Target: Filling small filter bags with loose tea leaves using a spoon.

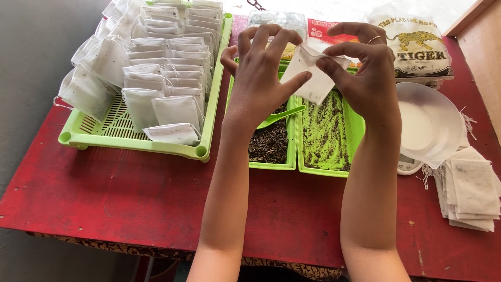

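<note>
Holding a small white bag point(314, 78) between them, both hands hover above the two green trays at the middle of the red tabletop point(130, 193). The bag is a flat paper pouch, tilted: its long axis runs from upper right, where the mouth sits between the fingers, down and to the left, so its closed end points at the trays below. The left hand point(259, 73) has its thumb pressed against the bag's lower left edge while its other fingers arch over the top, so its grip is closed on the bag. The right hand point(365, 68), with a ring on one finger, pinches the bag's upper right corner between thumb and forefinger; that grip is closed on the bag too.

Under the bag, the left tray point(271, 164) holds dark loose tea and a green spoon point(279, 117) whose handle points up and right. The right tray point(326, 169) beside it carries only a thin scatter of tea dust.

Farther left stands a green slotted basket point(104, 141) packed with filled white bags standing in rows. To the right lie a white bowl point(436, 122) on a small scale point(408, 166), and near the tabletop's right edge a stack of flat bags point(472, 190). Behind the bowl is a white plastic packet point(417, 47).
</note>
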